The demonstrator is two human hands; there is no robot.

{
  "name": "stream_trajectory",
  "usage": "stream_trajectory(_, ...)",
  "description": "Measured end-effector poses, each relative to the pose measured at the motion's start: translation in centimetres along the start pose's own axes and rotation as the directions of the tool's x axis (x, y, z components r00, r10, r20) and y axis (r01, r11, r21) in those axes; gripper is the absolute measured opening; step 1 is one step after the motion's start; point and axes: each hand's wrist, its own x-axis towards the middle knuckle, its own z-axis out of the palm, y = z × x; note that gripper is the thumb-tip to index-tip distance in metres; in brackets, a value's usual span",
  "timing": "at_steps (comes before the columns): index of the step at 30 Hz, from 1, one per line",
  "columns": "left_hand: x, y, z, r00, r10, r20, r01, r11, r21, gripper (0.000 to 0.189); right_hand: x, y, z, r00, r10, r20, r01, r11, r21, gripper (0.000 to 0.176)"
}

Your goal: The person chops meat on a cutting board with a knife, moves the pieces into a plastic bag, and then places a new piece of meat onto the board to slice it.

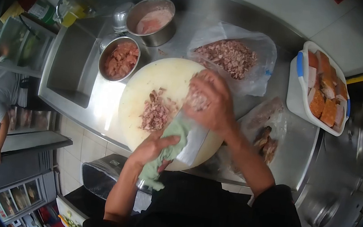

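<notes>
Now the left hand (152,148) is curled shut around a green cloth (165,152). The thumb lies on top of the cloth and the fingers are tucked under it. The cloth is pressed against the flat blade of a big knife (195,142), which lies over the near edge of the round white board (163,77).

The right hand (216,104) is just above the left one, over the right side of the board. Its fingers are bent and close together, cupped over a handful of meat (197,99). The handful sits at the top end of the blade, but I cannot tell if it touches it. The two hands are near each other and do not touch.

A small pile of chopped meat (156,112) lies in the middle of the board, just left of both hands.

Behind the right hand is a clear bag (261,55) full of more chopped meat. Left of the board stands a metal bowl (106,45) with pink chunks, and a second bowl (161,36) stands behind it. Another bag (266,140) with dark pieces lies beside the right arm. Far right is a white tub (295,89) with orange slabs. Another person (3,91) stands far off to the left.
</notes>
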Motion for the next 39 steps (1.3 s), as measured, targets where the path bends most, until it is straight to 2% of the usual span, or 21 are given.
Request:
stream_trajectory(4,6.1,4.8,2.7,0.994,0.083,0.07,-0.091,0.989,0.118,0.027,4.0,7.3,-2.2,0.998,0.014,-0.058,-0.018,0.998,-0.059,0.053)
stream_trajectory(6,8.2,6.3,4.0,0.998,-0.024,0.063,0.027,0.999,-0.042,0.028,5.6,11.8,-2.0,0.998,0.033,-0.057,-0.037,0.996,-0.078,0.053)
stream_trajectory(7,8.8,6.5,4.2,0.995,-0.076,0.06,0.081,0.994,-0.08,0.026,6.3,13.9,-1.6,0.993,0.116,-0.017,-0.118,0.978,-0.172,0.054)
stream_trajectory(9,8.9,6.2,3.9,0.995,-0.097,0.034,0.099,0.994,-0.041,0.026,7.2,16.9,-0.6,0.977,0.211,0.008,-0.202,0.945,-0.257,0.056)
stream_trajectory(11,7.4,5.3,3.4,0.99,-0.138,0.002,0.138,0.99,-0.004,0.025,6.8,18.6,0.6,0.964,0.264,0.035,-0.226,0.882,-0.414,0.076)
stream_trajectory(12,5.8,5.3,3.2,0.987,-0.158,-0.039,0.159,0.987,0.021,0.025,6.5,19.0,1.2,0.961,0.275,0.033,-0.239,0.882,-0.407,0.076)
stream_trajectory(14,2.9,4.9,2.6,0.985,-0.142,-0.096,0.15,0.985,0.08,0.027,6.7,19.2,2.3,0.945,0.326,0.003,-0.265,0.775,-0.574,0.084)
stream_trajectory(18,-3.2,3.3,0.7,0.964,-0.13,-0.232,0.165,0.977,0.139,0.028,6.9,19.5,1.4,0.96,0.279,0.017,-0.219,0.788,-0.575,0.082)
stream_trajectory(20,-5.8,0.7,-0.9,0.949,-0.111,-0.295,0.161,0.975,0.15,0.028,7.5,19.5,0.0,0.964,0.24,0.112,-0.17,0.885,-0.433,0.079)
stream_trajectory(21,-6.7,-1.5,-2.2,0.92,0.072,-0.385,0.052,0.952,0.303,0.029,7.6,18.7,-0.8,0.984,0.176,0.027,-0.156,0.927,-0.342,0.057)
stream_trajectory(22,-7.3,-3.0,-3.4,0.858,0.262,-0.442,-0.035,0.889,0.457,0.03,7.5,18.7,-0.7,0.985,0.168,0.041,-0.145,0.932,-0.332,0.057)
stream_trajectory(23,-7.8,-3.9,-4.5,0.85,0.262,-0.457,-0.035,0.894,0.447,0.03,7.7,18.7,-0.8,0.987,0.145,-0.075,-0.161,0.94,-0.3,0.042)
stream_trajectory(25,-8.7,-5.5,-6.4,0.645,0.512,-0.567,0.17,0.627,0.76,0.028,7.7,19.6,-0.9,0.969,0.048,-0.243,-0.117,0.953,-0.278,0.018)
stream_trajectory(26,-8.5,-6.2,-7.5,0.632,0.517,-0.577,0.168,0.636,0.753,0.028,7.8,20.2,-1.0,0.955,-0.032,-0.294,-0.058,0.954,-0.295,0.008)
stream_trajectory(28,-7.5,-7.6,-9.6,0.525,0.744,-0.413,0.408,0.206,0.889,0.024,7.9,19.4,-1.5,0.945,0.006,-0.328,-0.091,0.965,-0.244,0.006)
stream_trajectory(30,-6.1,-9.0,-10.4,0.537,0.755,-0.377,0.418,0.15,0.896,0.022,7.9,17.4,-1.4,0.933,0.045,-0.356,-0.122,0.973,-0.196,0.004)
stream_trajectory(32,-6.2,-9.2,-9.1,0.609,0.724,-0.325,0.382,0.092,0.92,0.021,7.4,15.5,-1.4,0.935,0.079,-0.346,-0.156,0.968,-0.198,0.004)
stream_trajectory(33,-6.4,-9.1,-8.7,0.6,0.726,-0.335,0.381,0.109,0.918,0.021,7.2,14.9,-1.1,0.936,0.027,-0.351,-0.102,0.975,-0.197,0.006)
stream_trajectory(35,-6.6,-8.5,-8.3,0.664,0.714,-0.223,0.256,0.064,0.965,0.021,6.2,14.1,-0.9,0.943,0.025,-0.333,-0.099,0.973,-0.21,0.008)
stream_trajectory(37,-5.7,-7.4,-9.0,0.612,0.765,-0.199,0.257,0.045,0.965,0.021,5.8,14.5,-0.6,0.948,0.03,-0.318,-0.106,0.969,-0.224,0.01)
stream_trajectory(39,-4.0,-5.7,-10.3,0.528,0.838,-0.134,0.249,-0.002,0.969,0.02,5.4,15.5,-0.6,0.9,0.282,-0.333,-0.351,0.921,-0.171,0.015)
